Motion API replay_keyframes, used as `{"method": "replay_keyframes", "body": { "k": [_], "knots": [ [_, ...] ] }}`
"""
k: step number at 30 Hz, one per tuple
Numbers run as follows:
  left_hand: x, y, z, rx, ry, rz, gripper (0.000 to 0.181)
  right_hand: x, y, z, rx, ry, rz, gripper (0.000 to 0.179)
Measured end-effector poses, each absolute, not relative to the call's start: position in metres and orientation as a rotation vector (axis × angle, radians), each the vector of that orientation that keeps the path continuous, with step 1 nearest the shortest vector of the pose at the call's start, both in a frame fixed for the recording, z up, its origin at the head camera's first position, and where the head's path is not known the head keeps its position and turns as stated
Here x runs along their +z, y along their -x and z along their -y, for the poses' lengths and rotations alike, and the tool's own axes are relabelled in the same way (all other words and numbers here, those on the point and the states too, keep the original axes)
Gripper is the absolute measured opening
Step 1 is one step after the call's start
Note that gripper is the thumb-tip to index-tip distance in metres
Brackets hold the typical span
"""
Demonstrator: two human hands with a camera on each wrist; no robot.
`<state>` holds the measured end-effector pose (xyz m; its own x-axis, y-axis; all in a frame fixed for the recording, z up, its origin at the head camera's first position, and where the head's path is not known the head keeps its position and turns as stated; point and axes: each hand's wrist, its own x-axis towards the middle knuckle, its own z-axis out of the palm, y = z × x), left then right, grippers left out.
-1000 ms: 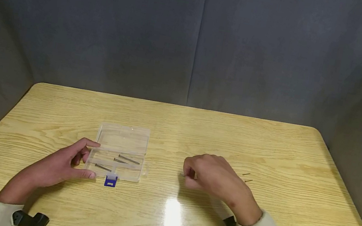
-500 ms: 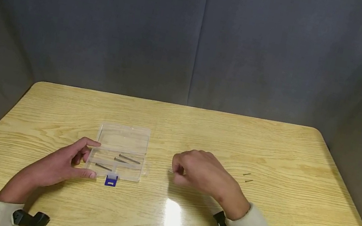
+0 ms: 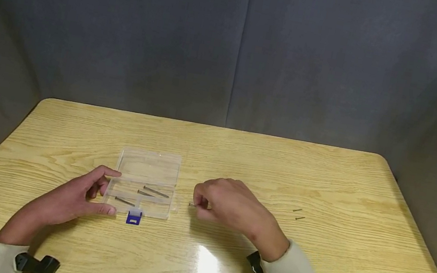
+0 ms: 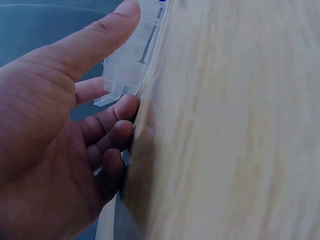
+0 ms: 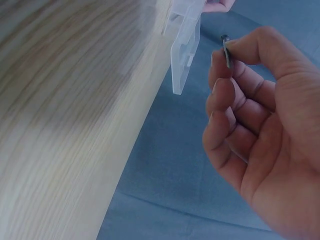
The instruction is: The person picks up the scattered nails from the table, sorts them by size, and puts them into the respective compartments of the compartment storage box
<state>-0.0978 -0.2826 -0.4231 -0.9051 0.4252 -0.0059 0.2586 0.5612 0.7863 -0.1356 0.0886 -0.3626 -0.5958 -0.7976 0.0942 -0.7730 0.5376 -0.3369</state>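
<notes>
Grey fabric panels (image 3: 153,32) backed a wood-grain counter (image 3: 216,150). Right hand (image 3: 232,207): grip narrow, thumb and index pinching one small headed fastener (image 5: 225,46) at the fingertips, above the counter. Long axis: roughly left to right in the head view, head end leftmost, facing the clear case (image 3: 154,212). Case: just left of the grip, apart from the fastener; its right-hand wall and a clear side tab (image 3: 175,203) stood between. Case lid (image 3: 151,169): folded back, away from the person. Contents: two long fasteners (image 3: 156,192) in the rear compartment, one (image 3: 124,201) front left. Blue latch (image 3: 134,218): front edge, hanging. Left hand (image 3: 81,195): at the case's far end, thumb and index holding it across the left side. Remainder: two small loose fasteners (image 3: 299,214), well right, behind the right forearm (image 3: 270,238).
</notes>
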Motion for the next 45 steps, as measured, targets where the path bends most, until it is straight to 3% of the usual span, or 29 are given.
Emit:
{"method": "replay_keyframes", "body": {
  "k": [45],
  "knots": [
    [-0.424, 0.098, 0.283, 1.269, -0.578, -2.601, 0.065, -0.363, 0.141, -0.024, -0.474, 1.538, -2.701, 0.016]
  ]
}}
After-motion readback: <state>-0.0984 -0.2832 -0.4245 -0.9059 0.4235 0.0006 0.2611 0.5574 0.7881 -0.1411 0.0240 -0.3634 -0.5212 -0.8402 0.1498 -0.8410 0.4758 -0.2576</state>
